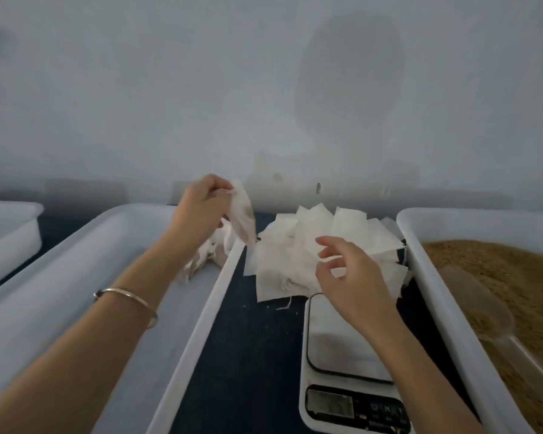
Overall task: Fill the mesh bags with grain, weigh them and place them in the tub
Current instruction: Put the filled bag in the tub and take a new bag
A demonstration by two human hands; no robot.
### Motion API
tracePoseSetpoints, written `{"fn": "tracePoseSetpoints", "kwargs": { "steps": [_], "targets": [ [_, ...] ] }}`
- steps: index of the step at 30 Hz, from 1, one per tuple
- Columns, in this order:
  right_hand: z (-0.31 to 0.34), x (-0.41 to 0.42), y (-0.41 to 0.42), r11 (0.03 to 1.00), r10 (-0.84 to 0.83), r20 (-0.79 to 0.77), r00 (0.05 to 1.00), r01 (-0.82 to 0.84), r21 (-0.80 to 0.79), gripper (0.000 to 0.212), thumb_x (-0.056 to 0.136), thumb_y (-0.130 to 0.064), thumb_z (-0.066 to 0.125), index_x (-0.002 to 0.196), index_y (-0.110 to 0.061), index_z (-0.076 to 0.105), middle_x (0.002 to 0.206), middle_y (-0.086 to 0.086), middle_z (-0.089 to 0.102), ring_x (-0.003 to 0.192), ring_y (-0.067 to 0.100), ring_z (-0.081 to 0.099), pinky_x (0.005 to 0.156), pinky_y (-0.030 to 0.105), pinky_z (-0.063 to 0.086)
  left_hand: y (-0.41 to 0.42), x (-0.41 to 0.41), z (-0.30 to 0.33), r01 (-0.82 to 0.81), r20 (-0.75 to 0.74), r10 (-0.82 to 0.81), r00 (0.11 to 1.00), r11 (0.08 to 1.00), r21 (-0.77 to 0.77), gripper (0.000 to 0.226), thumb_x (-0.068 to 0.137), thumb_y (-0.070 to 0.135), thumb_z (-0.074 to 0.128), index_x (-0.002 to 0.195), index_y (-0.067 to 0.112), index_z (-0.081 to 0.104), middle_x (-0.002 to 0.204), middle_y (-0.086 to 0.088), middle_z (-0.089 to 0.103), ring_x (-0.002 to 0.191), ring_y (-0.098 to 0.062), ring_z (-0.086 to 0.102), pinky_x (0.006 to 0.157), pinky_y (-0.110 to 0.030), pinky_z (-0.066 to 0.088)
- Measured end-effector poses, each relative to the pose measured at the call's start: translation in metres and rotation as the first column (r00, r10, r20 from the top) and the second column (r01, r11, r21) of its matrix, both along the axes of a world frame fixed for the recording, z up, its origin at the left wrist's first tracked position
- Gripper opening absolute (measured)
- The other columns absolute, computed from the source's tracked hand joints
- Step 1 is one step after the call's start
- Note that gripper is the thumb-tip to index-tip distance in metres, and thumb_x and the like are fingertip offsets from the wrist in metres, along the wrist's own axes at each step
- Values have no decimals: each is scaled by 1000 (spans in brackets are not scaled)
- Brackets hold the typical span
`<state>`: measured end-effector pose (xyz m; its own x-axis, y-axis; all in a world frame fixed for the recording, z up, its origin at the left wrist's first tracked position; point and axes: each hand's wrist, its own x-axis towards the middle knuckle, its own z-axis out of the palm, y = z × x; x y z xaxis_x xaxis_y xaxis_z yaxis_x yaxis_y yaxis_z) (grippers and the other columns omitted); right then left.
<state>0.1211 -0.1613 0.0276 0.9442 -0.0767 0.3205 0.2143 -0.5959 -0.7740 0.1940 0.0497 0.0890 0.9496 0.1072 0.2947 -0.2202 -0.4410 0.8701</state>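
My left hand (201, 208) pinches a white mesh bag (243, 216) by its top, holding it over the far right corner of the long white tub (76, 277). Several filled bags (207, 258) lie in that corner of the tub. My right hand (345, 274) hovers with loosely curled fingers and holds nothing, just above a fanned pile of empty mesh bags (311, 245) on the dark table. A white digital scale (342, 355) stands below the pile with a bare platform. Brown grain (508, 277) fills the right tub (436, 277).
A clear plastic scoop (483, 299) lies in the grain. Another white tub (10, 233) stands at the far left. A pale wall rises right behind the tubs. A metal bangle (129, 297) sits on my left wrist.
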Motion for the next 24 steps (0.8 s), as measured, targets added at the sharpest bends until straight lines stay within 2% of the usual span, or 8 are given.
{"fn": "tracePoseSetpoints", "kwargs": {
  "steps": [2,4,8,11,14,17,21,24],
  "targets": [
    [-9,4,2,1000,14,-27,1000,-14,-1,38,89,-17,55,126,-26,55,102,-15,54,92,-3,53,81,19,45,43,20,-2,-215,98,199,975,959,186,21,87,0,44,82,18,55,77,2,61,73,-19,55,63,-28,38],
    [-17,7,-1,1000,7,-54,999,-7,-10,38,89,-17,55,126,-27,55,101,-18,54,92,-4,53,81,19,45,80,39,-15,-388,153,358,921,820,420,18,88,2,43,94,12,57,95,-8,62,86,-30,56,71,-30,35],
    [-29,12,-21,999,-15,-133,991,8,-51,36,92,-16,52,128,-21,55,110,-12,57,99,0,50,85,18,38,120,64,-68,-273,-32,397,917,685,675,21,88,-2,43,101,7,57,108,-21,61,97,-40,56,80,-40,40],
    [-41,7,-41,995,-68,-187,980,52,-88,37,99,-24,46,135,-16,51,129,-3,53,112,3,46,92,17,32,117,70,-106,-162,-169,354,920,735,659,24,87,-4,44,102,6,60,110,-23,62,95,-37,56,80,-40,43],
    [-58,-9,-51,991,-117,-225,967,100,-83,42,102,-27,36,140,-12,44,142,2,45,128,11,40,96,15,26,100,72,-114,-159,-164,312,936,789,594,22,88,1,45,101,9,60,105,-21,63,83,-31,52,73,-36,41],
    [-75,-31,-41,986,-96,-206,974,65,-155,47,103,-31,29,145,-12,36,149,-3,35,134,5,28,104,10,13,84,71,-105,-136,-143,260,955,812,568,23,87,0,51,109,4,58,113,-23,58,95,-38,56,81,-41,47],
    [-78,-39,-33,974,-52,-159,986,15,-227,51,102,-37,28,147,-13,33,151,-4,31,136,2,23,106,12,10,41,53,-76,-194,163,134,977,872,449,22,87,-3,53,108,1,57,113,-17,54,95,-27,56,80,-29,39],
    [-68,-14,-44,984,-98,-177,979,69,-166,46,101,-32,35,142,-11,40,145,3,36,138,17,29,106,21,22,-12,37,-52,-15,281,-129,951,888,459,18,87,-1,53,101,8,59,101,-6,61,86,-19,59,74,-28,43]
  ]
}}
